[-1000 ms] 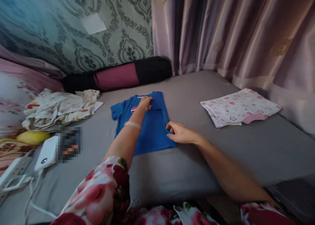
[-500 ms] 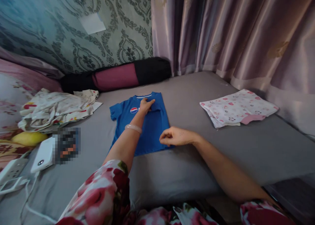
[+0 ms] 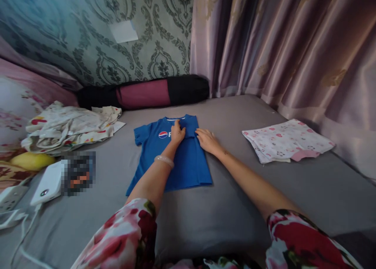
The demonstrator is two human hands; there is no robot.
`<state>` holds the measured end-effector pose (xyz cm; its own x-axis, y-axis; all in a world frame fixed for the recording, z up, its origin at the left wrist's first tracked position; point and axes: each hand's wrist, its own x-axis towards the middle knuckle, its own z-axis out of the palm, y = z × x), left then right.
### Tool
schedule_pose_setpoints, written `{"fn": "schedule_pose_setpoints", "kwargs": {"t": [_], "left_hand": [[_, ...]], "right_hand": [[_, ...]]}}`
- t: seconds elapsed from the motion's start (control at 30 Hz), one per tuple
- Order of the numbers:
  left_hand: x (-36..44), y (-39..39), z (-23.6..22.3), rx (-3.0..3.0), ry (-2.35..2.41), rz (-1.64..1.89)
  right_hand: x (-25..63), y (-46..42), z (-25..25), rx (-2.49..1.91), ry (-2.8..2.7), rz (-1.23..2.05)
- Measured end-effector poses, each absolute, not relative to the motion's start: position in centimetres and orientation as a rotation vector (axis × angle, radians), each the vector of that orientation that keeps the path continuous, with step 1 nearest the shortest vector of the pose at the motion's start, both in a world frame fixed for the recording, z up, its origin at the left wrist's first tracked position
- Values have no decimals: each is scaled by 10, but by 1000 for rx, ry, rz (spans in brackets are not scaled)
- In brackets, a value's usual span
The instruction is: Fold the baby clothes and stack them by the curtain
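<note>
A blue short-sleeved T-shirt (image 3: 188, 165) with a round red, white and blue logo lies flat on the grey bed. Its right side is folded inward over the front, while the left sleeve sticks out. My left hand (image 3: 178, 133) rests on the chest below the collar, index finger stretched out and thumb apart, covering part of the print. At the shirt's right edge, my right hand (image 3: 208, 140) touches the fabric with its fingers extended. Neither hand appears to grip the cloth.
A folded white and pink patterned garment (image 3: 288, 139) lies to the right. Crumpled patterned cloth (image 3: 73, 128) sits at the left, above a white power bank (image 3: 49, 182) and a power strip (image 3: 11, 198) with cables. Along the wall runs a black and maroon bolster (image 3: 143, 93).
My right hand has moved up from the shirt's lower right to its upper right edge, and its fingers have straightened. My left hand stays on the chest. The view has shifted slightly.
</note>
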<state>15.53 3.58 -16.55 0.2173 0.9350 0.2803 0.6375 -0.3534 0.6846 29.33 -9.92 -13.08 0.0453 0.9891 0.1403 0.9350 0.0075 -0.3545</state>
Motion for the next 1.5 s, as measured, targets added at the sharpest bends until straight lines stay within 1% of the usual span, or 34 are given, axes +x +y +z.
{"fn": "schedule_pose_setpoints", "kwargs": {"t": [0.17, 0.27, 0.77, 1.0, 1.27, 1.5], "left_hand": [[153, 34, -167, 2241, 1314, 947], [154, 33, -168, 2320, 1316, 921], [154, 35, -175, 2280, 1269, 1002], [153, 32, -176, 2290, 1171, 1067], [156, 23, -163, 2352, 1131, 933], [156, 15, -158, 2399, 1147, 917]], "right_hand": [[290, -91, -139, -2046, -2009, 157], [294, -86, -138, -2083, -2047, 144], [310, -13, -134, -2219, -2046, 37], [315, 8, -131, -2289, -1982, -49], [319, 10, -137, -2266, -1906, -51], [323, 12, -138, -2257, -1903, 11]]}}
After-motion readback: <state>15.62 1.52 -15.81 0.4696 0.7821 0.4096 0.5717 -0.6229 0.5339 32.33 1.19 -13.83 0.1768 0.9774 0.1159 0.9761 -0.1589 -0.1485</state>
